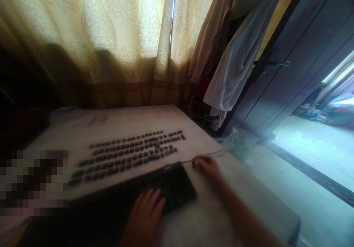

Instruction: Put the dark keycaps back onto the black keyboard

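A black keyboard base (177, 188) with its keys off lies across the near part of the pale table. My left hand (146, 214) rests over it, fingers stretched out and apart, holding nothing. Just right of the base, my right hand (208, 167) is low over the tabletop, thumb and fingers pinched on a small dark keycap (194, 163); motion blur softens its details. The thin keyboard cable (215, 152) runs behind that hand. Beyond the base, loose dark keycaps (124, 153) are laid out in several slanting rows.
The pale table's (155, 116) right edge slants down towards me. Yellow patterned curtains (118, 25) hang behind it. Hanging clothes (235, 66) and a door (293, 48) with a handle stand at right, above a tiled floor (309, 166). A pixelated patch hides part of the left side.
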